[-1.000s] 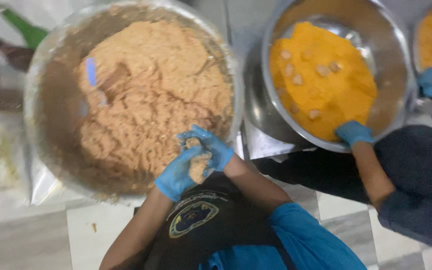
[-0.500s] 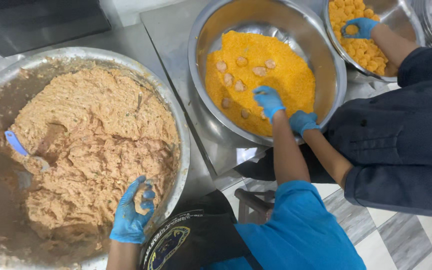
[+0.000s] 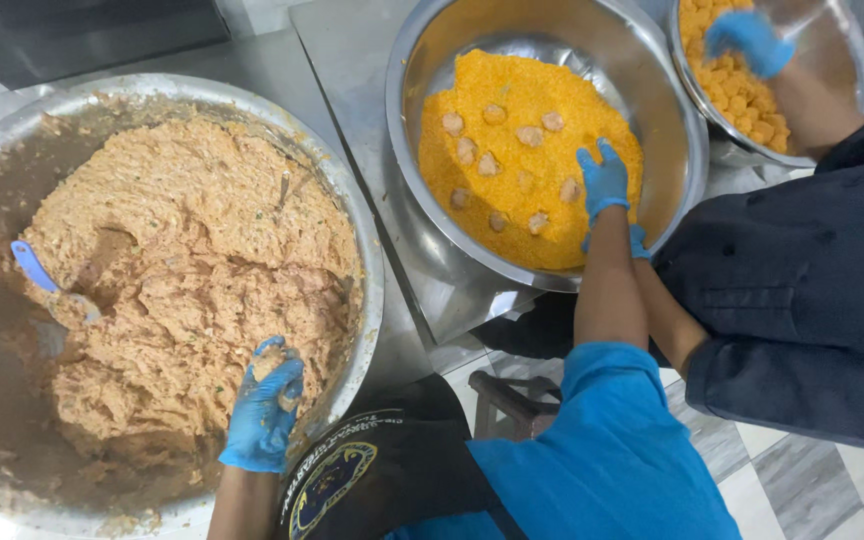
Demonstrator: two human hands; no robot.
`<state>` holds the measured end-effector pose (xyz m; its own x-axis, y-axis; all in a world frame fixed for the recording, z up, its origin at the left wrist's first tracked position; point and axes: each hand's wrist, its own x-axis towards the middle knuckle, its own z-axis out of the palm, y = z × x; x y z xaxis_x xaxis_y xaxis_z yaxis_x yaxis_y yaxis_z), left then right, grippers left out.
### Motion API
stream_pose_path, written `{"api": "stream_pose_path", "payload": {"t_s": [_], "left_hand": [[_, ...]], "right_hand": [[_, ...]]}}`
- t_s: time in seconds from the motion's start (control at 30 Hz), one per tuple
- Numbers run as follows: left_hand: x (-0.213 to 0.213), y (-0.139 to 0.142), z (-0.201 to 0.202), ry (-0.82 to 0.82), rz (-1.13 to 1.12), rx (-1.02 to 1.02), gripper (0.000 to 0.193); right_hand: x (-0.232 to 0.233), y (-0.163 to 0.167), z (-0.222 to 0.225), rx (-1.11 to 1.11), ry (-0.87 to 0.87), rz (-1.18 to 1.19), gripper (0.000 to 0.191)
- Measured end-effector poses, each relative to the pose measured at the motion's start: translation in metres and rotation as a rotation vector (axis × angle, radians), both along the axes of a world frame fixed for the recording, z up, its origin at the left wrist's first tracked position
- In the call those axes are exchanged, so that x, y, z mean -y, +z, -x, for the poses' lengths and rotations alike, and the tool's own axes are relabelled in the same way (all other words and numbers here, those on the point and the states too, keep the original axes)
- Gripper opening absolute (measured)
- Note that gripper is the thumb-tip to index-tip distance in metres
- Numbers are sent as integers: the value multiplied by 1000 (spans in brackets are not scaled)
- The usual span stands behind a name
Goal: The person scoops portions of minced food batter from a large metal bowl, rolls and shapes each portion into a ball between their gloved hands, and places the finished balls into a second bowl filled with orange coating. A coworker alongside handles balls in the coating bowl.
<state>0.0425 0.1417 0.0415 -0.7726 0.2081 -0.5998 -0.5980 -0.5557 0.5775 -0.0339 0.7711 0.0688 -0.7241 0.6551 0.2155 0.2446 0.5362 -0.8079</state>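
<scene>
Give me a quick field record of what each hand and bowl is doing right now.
left hand: gloved, cupping a lump of mixture
right hand: gloved, fingers spread over the crumbs
big bowl: beige mixture, blue-handled spoon stuck in it
middle bowl: orange crumbs, several small pieces on top
co-worker's hand: gloved, in the far bowl of coated pieces

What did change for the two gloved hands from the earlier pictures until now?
The right hand left the left hand at the big bowl of mixture and moved right, over the orange crumb bowl among the coated pieces. The left hand stayed at the big bowl's near edge, its grip curled on a lump of mixture. The blue spoon stayed in the mixture.
</scene>
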Motion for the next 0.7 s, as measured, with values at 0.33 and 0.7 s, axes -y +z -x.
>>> {"api": "stream_pose_path", "payload": {"t_s": [0.33, 0.7], "left_hand": [[15, 62, -4, -141, 389, -285, 47], [84, 33, -26, -70, 579, -621, 42]], "right_hand": [[84, 22, -47, -141, 387, 176, 49], [313, 65, -62, -216, 589, 444, 44]]}}
